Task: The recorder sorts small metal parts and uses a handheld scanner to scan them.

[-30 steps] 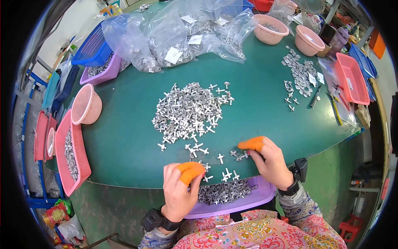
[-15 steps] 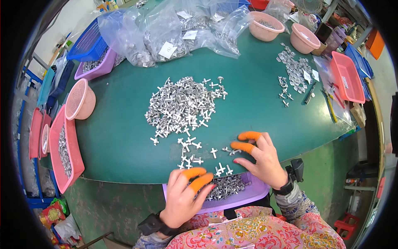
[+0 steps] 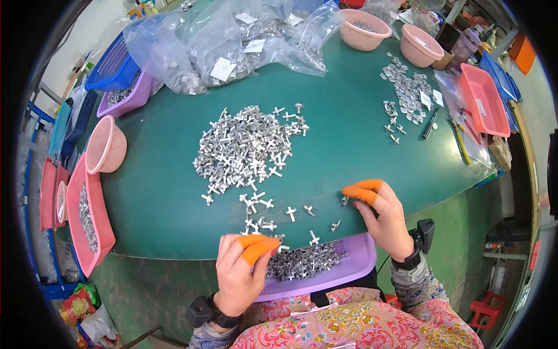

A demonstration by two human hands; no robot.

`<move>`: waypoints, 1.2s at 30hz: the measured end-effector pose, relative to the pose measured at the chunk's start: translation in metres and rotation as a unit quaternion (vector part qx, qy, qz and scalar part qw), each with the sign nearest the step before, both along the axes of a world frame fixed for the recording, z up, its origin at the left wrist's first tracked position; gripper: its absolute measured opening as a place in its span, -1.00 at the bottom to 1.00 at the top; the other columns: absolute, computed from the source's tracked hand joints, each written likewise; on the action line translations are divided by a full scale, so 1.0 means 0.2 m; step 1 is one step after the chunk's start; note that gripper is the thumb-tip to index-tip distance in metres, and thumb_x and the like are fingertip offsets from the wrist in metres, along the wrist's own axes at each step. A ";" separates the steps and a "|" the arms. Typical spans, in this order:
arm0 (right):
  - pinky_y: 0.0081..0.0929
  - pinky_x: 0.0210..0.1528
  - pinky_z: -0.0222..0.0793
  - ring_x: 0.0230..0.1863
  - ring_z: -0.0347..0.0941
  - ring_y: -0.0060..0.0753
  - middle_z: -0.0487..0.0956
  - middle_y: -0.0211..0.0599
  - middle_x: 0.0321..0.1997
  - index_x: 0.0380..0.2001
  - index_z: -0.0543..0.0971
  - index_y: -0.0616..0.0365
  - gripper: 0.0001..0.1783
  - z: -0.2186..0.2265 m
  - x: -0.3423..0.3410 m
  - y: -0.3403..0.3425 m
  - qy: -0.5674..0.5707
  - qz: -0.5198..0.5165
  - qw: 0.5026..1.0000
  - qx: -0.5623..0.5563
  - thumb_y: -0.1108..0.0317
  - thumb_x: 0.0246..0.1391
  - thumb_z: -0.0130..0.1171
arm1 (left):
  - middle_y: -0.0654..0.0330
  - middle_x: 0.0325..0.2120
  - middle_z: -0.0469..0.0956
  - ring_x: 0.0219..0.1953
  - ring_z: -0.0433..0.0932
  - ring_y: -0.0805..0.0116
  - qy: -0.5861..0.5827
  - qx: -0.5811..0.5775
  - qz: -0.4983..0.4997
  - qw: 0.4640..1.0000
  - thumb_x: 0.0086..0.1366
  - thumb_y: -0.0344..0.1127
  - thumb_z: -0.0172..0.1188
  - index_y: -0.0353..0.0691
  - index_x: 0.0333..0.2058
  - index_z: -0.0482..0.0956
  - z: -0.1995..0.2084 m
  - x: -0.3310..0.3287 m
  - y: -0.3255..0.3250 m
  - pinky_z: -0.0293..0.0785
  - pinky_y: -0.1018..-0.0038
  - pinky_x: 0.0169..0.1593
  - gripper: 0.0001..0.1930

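Small, silvery, cross-shaped metal pieces (image 3: pixel 241 145) are lying heaped beyond the left hand (image 3: pixel 239 264), overlapping at all angles. Stragglers (image 3: pixel 256 199) are trailing toward that hand. Singles (image 3: pixel 291 214) are resting spaced apart between both hands. One cross (image 3: pixel 344 201) is showing at the right hand's (image 3: pixel 385 218) fingertips, grip unclear.

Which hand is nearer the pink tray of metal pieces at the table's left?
The left hand, to the right of the pink tray, by the front edge of the table; the right hand is farther right.
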State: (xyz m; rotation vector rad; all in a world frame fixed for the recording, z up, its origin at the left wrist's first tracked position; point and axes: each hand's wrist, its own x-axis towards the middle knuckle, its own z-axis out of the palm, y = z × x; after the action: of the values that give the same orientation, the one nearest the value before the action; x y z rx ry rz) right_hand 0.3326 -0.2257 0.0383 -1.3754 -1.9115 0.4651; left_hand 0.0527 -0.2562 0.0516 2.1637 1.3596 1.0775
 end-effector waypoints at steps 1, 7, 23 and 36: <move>-0.30 -0.10 0.43 -0.13 0.48 -0.12 0.56 -0.21 -0.13 -0.07 0.66 0.14 -0.61 0.00 0.01 0.00 -0.026 -0.018 1.000 -0.002 0.64 -0.02 0.24 | 0.15 -0.34 0.61 -0.30 0.50 0.14 0.017 -0.016 -0.014 1.000 0.01 -0.65 0.33 -0.24 -0.28 0.70 0.00 -0.02 -0.01 0.43 0.33 -0.23 -0.73; -0.29 -0.14 0.41 -0.16 0.43 -0.12 0.51 -0.19 -0.17 -0.04 0.66 0.10 -0.57 -0.02 -0.04 -0.01 -0.074 -0.022 0.997 0.019 0.61 -0.05 0.27 | 0.19 -0.34 0.62 -0.32 0.49 0.16 0.027 -0.087 -0.128 0.988 -0.04 -0.48 0.46 -0.18 -0.24 0.74 0.05 -0.02 -0.07 0.43 0.34 -0.24 -0.70; -0.25 -0.09 0.43 -0.15 0.46 -0.05 0.50 -0.16 -0.13 -0.01 0.60 0.07 -0.59 0.04 -0.27 0.05 -0.038 0.082 0.996 0.017 0.46 0.01 0.34 | 0.12 -0.30 0.55 -0.27 0.47 0.10 0.046 -0.016 0.008 0.999 0.01 -0.53 0.42 -0.19 -0.15 0.70 -0.08 -0.01 -0.09 0.42 0.30 -0.21 -0.64; -0.24 -0.09 0.41 -0.11 0.41 -0.03 0.49 -0.13 -0.09 -0.04 0.61 0.20 -0.61 0.01 -0.39 0.13 -0.033 0.145 0.989 0.013 0.58 -0.01 0.22 | 0.03 -0.07 0.53 -0.11 0.46 0.01 0.050 -0.016 0.095 0.994 0.06 -0.48 0.41 -0.26 -0.01 0.61 -0.09 -0.13 0.00 0.41 0.23 -0.03 -0.55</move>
State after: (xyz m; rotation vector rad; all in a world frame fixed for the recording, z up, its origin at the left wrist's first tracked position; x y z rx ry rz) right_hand 0.2545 -0.1994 0.0408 -1.1112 -2.1775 0.5376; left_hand 0.0269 -0.2558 0.0341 2.1238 1.6451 1.0172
